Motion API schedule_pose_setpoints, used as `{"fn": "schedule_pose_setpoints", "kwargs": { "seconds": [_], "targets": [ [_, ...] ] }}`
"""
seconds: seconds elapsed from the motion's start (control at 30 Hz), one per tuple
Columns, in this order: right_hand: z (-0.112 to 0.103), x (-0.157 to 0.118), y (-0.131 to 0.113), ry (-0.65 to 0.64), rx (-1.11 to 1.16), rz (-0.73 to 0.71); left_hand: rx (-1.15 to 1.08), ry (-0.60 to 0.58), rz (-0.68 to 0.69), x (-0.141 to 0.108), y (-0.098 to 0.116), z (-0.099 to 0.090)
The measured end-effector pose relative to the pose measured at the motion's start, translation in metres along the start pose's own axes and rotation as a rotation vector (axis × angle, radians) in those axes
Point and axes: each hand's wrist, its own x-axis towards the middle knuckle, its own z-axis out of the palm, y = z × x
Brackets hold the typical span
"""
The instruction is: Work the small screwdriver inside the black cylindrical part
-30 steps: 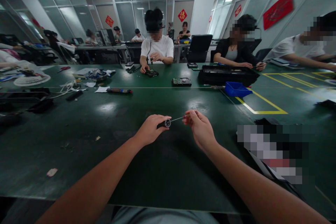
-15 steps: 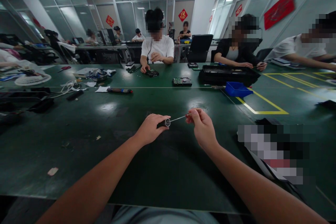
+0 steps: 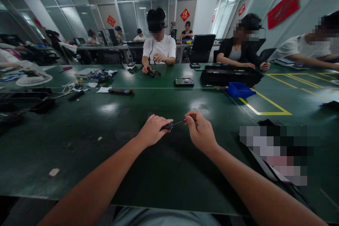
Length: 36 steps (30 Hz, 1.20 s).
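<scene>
My left hand (image 3: pixel 150 131) is closed around a small black cylinder (image 3: pixel 166 126) with a round, metallic-looking end that faces right. Between the thumb and fingers of my right hand (image 3: pixel 202 132) is the reddish-brown handle of a screwdriver (image 3: pixel 193 116). Its thin shaft slants down to the left and its tip meets the round end of the cylinder. Whether the tip sits inside or only touches the end is too small to tell. Both hands are raised over the front middle of the green table (image 3: pixel 159 180).
Farther off lie an electric screwdriver (image 3: pixel 121 91), a circuit-board device (image 3: pixel 183 82), a blue bin (image 3: pixel 240 90) and a long black housing (image 3: pixel 230 75). White cable (image 3: pixel 71 86) and dark parts are at left. A blurred-out item (image 3: pixel 272 159) lies right. Several people work around.
My right hand has moved slightly left and down, bringing the screwdriver handle closer to the cylinder; less of the shaft shows. The cylinder's end has tilted a little.
</scene>
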Motion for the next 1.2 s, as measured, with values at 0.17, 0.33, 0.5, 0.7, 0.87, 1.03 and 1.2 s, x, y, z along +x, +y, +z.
{"fn": "schedule_pose_setpoints", "kwargs": {
  "seconds": [0.17,0.33,0.5,0.7,0.87,1.03,1.2],
  "targets": [
    [0.001,0.002,0.004,-0.025,-0.046,0.029,-0.135,-0.009,-0.056,-0.001,0.004,-0.003],
    [0.001,0.003,0.005,-0.009,-0.032,0.074,-0.470,0.170,-0.197,0.002,0.010,-0.004],
    [-0.002,0.004,0.004,0.028,-0.019,0.083,-0.832,0.216,-0.308,0.006,0.012,-0.004],
    [-0.004,0.005,0.004,0.107,-0.001,0.079,-0.505,0.073,-0.337,0.009,0.028,-0.016],
    [-0.006,0.005,0.003,0.109,0.009,0.077,-0.275,-0.045,-0.156,0.018,0.041,-0.012],
    [-0.005,0.006,0.005,0.119,0.015,0.081,0.031,-0.152,-0.079,0.027,0.039,0.005],
    [-0.006,0.006,0.006,0.116,0.034,0.091,0.212,-0.168,-0.058,0.032,0.038,0.015]
  ]
}}
